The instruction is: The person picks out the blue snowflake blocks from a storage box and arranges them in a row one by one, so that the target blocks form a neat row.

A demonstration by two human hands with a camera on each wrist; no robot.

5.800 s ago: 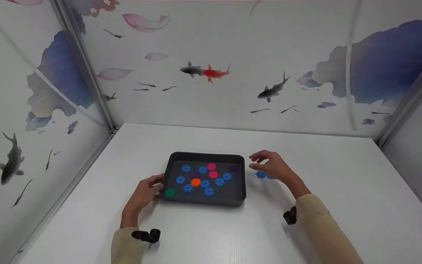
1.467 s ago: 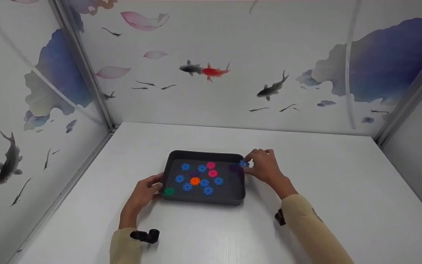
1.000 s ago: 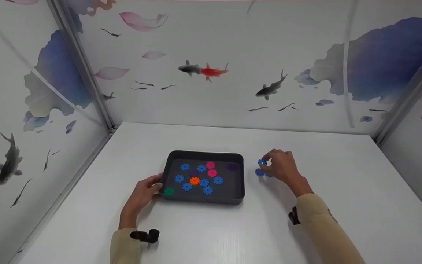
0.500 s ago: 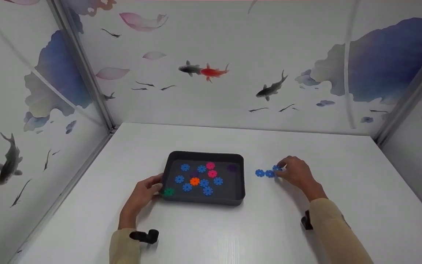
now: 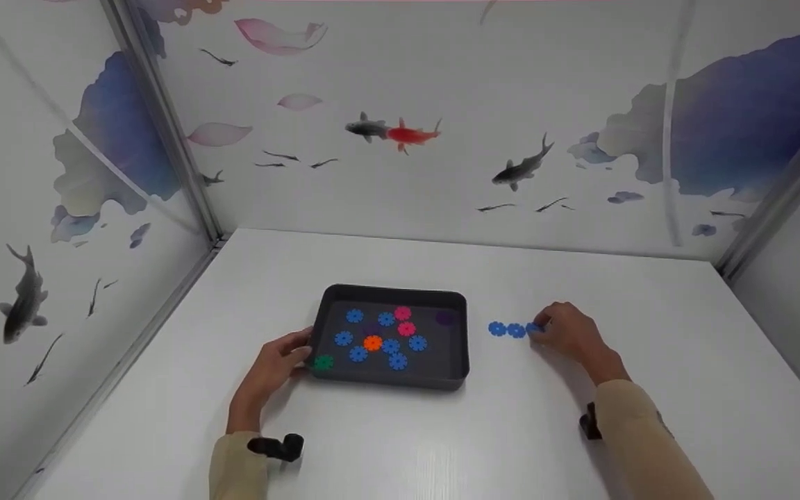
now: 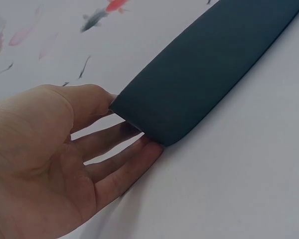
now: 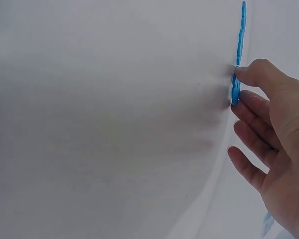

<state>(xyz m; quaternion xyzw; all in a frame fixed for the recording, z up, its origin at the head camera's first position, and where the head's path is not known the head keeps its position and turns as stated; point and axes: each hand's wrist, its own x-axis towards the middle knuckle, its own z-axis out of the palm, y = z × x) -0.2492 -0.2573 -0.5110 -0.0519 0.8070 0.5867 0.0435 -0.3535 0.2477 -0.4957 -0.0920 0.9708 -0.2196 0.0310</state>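
My right hand (image 5: 570, 335) pinches a blue notched flower-shaped disc (image 5: 535, 328) between thumb and fingers, low over the white table. That disc sits at the right end of a row with two more blue discs, the left one (image 5: 496, 328) and the middle one (image 5: 516, 331). In the right wrist view the row shows edge-on as a thin blue strip (image 7: 240, 42). My left hand (image 5: 275, 364) holds the left side of a dark grey tray (image 5: 386, 383); the left wrist view shows its thumb and fingertips against the tray wall (image 6: 189, 79).
Inside the tray lie several blue discs (image 5: 355, 315), two pink discs (image 5: 405, 329), an orange disc (image 5: 372, 343), a green disc (image 5: 323, 362) and dark purple ones (image 5: 446, 317). White walls with painted fish (image 5: 410, 135) enclose the table (image 5: 386, 444) at the back and sides.
My right hand has carried a blue disc from the tray's right edge rightward and down to the row's right end. One blue disc is gone from the tray's right part. The left hand stays put.
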